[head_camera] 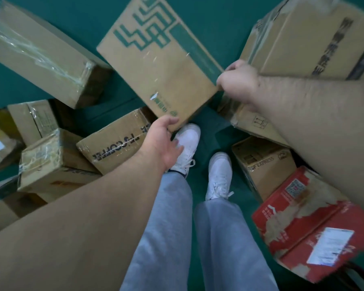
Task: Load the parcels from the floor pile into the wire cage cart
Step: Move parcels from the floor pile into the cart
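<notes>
Item: green-printed cardboard parcel (156, 66), being held in both hands above the green floor (208, 24).
Left hand (163, 141) is gripping the parcel's near corner, thumb lying on top; right hand (237, 80) is clamping its right corner, fingers curled over the edge. Surrounding stock lying on the floor: taped box (44, 53) at far left, coffee-marked box (116, 145) beside the left hand, SF Express box (263, 164) and red box (303, 223) at right, large box (315, 36) behind the right hand. White shoes (219, 173) standing between them.
</notes>
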`<state>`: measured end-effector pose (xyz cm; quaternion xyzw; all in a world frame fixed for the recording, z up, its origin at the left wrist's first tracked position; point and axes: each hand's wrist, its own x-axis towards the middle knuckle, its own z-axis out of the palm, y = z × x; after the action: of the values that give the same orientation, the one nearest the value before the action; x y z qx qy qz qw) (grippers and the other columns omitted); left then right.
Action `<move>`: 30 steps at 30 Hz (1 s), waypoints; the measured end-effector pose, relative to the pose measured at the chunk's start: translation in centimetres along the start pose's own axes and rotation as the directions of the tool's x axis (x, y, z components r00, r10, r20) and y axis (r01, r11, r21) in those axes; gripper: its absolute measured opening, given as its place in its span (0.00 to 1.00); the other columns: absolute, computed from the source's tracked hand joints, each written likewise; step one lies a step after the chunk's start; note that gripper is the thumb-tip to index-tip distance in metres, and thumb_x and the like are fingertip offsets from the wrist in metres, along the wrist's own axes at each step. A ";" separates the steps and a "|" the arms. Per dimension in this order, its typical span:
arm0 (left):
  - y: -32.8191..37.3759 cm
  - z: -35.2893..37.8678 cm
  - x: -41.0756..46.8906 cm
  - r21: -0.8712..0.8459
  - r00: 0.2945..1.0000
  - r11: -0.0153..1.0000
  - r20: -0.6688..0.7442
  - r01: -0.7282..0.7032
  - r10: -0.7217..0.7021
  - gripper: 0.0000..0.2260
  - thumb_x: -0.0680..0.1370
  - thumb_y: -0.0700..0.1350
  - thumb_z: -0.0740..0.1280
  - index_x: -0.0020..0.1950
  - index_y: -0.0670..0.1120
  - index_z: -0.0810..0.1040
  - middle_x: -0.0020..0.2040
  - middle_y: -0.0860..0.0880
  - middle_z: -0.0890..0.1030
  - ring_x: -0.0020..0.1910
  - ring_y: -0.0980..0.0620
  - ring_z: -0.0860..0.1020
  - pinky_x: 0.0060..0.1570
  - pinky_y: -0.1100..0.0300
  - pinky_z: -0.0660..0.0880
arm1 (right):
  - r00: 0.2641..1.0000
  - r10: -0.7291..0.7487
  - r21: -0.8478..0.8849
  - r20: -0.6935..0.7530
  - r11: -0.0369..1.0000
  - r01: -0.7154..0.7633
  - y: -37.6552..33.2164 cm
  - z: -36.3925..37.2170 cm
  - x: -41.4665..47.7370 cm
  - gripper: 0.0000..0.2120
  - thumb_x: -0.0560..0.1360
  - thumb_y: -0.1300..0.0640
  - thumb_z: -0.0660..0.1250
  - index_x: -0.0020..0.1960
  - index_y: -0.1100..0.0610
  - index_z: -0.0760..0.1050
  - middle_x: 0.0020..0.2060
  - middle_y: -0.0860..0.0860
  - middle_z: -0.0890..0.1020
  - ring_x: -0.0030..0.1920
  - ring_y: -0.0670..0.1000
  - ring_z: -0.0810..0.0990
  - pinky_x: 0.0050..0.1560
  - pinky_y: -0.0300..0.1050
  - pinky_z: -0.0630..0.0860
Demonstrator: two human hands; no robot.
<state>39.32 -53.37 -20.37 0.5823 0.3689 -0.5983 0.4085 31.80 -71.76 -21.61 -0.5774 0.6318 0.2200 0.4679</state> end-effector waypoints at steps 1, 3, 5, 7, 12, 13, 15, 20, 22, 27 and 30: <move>0.2 -0.1 -1.7 -0.020 0.999 0.999 -0.006 -0.033 0.033 0.20 0.75 0.47 0.67 0.68 0.50 0.76 0.65 0.48 0.81 0.61 0.49 0.79 0.56 0.55 0.76 | 1.000 -0.003 0.060 -0.014 0.998 0.004 -0.6 -0.4 -1.4 0.19 0.72 0.55 0.68 0.62 0.52 0.73 0.60 0.54 0.78 0.53 0.53 0.77 0.50 0.45 0.77; 0.5 -0.7 -4.9 -0.045 0.997 0.996 -0.011 -0.071 0.071 0.12 0.81 0.47 0.63 0.62 0.49 0.80 0.53 0.48 0.85 0.47 0.51 0.83 0.44 0.58 0.77 | 1.000 -0.004 0.156 0.022 0.988 0.001 -1.8 -1.3 -4.3 0.23 0.69 0.54 0.69 0.62 0.48 0.69 0.56 0.51 0.78 0.52 0.53 0.79 0.50 0.48 0.81; 1.6 -1.1 -9.0 -0.056 0.990 0.988 -0.031 -0.141 0.139 0.14 0.81 0.50 0.62 0.64 0.49 0.81 0.55 0.48 0.86 0.54 0.47 0.82 0.54 0.55 0.77 | 0.999 -0.031 0.196 0.044 0.980 0.022 -3.4 -2.9 -8.4 0.26 0.69 0.52 0.69 0.66 0.46 0.66 0.54 0.49 0.78 0.51 0.53 0.80 0.51 0.50 0.81; 2.9 -0.9 -14.0 -0.048 0.976 0.975 -0.052 -0.216 0.214 0.15 0.81 0.53 0.62 0.62 0.51 0.83 0.58 0.45 0.86 0.59 0.44 0.79 0.64 0.49 0.73 | 0.996 -0.085 0.172 -0.016 0.981 0.087 -5.0 -5.1 -13.0 0.32 0.68 0.47 0.70 0.71 0.47 0.67 0.59 0.49 0.79 0.56 0.53 0.80 0.59 0.52 0.79; 7.8 2.3 -28.5 0.022 0.940 0.942 -0.058 -0.336 0.337 0.17 0.83 0.58 0.60 0.60 0.51 0.83 0.55 0.48 0.85 0.53 0.49 0.82 0.43 0.55 0.75 | 0.991 0.094 0.346 -0.095 0.937 -0.056 -5.4 -12.3 -26.0 0.27 0.71 0.39 0.67 0.65 0.51 0.75 0.60 0.54 0.78 0.57 0.56 0.78 0.58 0.51 0.78; 8.7 3.0 -30.9 0.024 0.939 0.939 -0.034 -0.343 0.343 0.19 0.83 0.59 0.58 0.68 0.50 0.78 0.62 0.47 0.82 0.59 0.48 0.80 0.45 0.53 0.74 | 0.986 0.130 0.470 -0.103 0.880 -0.067 -4.9 -13.9 -28.4 0.23 0.73 0.40 0.67 0.62 0.53 0.77 0.57 0.55 0.81 0.53 0.55 0.81 0.50 0.45 0.79; 9.9 5.4 -35.9 0.200 0.931 0.914 -0.023 -0.352 0.364 0.20 0.85 0.59 0.54 0.67 0.51 0.79 0.61 0.47 0.82 0.59 0.47 0.79 0.46 0.51 0.73 | 0.985 0.160 0.691 -0.057 0.719 -0.077 -3.9 -17.6 -33.5 0.20 0.79 0.43 0.65 0.60 0.57 0.79 0.52 0.56 0.85 0.46 0.53 0.84 0.36 0.38 0.76; 6.9 11.3 -47.7 0.624 0.853 0.619 0.157 -0.476 0.498 0.13 0.82 0.58 0.67 0.52 0.50 0.85 0.46 0.49 0.86 0.48 0.47 0.83 0.47 0.50 0.79 | 0.958 0.268 0.893 -0.105 0.449 -0.028 0.5 -24.1 -43.9 0.38 0.70 0.22 0.61 0.65 0.50 0.75 0.55 0.50 0.85 0.59 0.54 0.82 0.61 0.58 0.77; 4.8 13.2 -50.8 0.660 0.880 0.593 0.253 -0.461 0.401 0.18 0.77 0.60 0.72 0.62 0.52 0.83 0.52 0.51 0.86 0.49 0.48 0.82 0.45 0.49 0.80 | 0.892 0.425 0.918 -0.153 0.395 -0.030 3.0 -26.2 -47.1 0.40 0.72 0.23 0.60 0.67 0.56 0.71 0.61 0.53 0.80 0.64 0.56 0.77 0.69 0.60 0.71; -3.8 17.7 -57.4 0.842 0.924 0.415 0.383 -0.344 -0.012 0.47 0.70 0.67 0.73 0.82 0.56 0.55 0.63 0.47 0.77 0.47 0.45 0.78 0.44 0.42 0.82 | 0.735 0.643 0.975 -0.217 0.178 0.132 13.4 -27.9 -55.8 0.21 0.79 0.42 0.70 0.61 0.57 0.75 0.56 0.55 0.82 0.56 0.60 0.80 0.64 0.58 0.77; -12.0 19.4 -59.9 0.884 0.882 0.217 0.448 -0.413 -0.144 0.29 0.74 0.72 0.64 0.66 0.53 0.80 0.50 0.47 0.87 0.47 0.44 0.85 0.44 0.46 0.83 | 0.665 0.718 0.973 -0.204 0.075 0.217 20.9 -27.0 -61.6 0.19 0.79 0.41 0.69 0.53 0.56 0.73 0.51 0.55 0.80 0.52 0.59 0.80 0.60 0.58 0.78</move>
<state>19.89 -62.94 39.94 0.5864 -0.2393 -0.7696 0.0817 -3.34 -56.69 37.55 -0.0195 0.8283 -0.3866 0.4050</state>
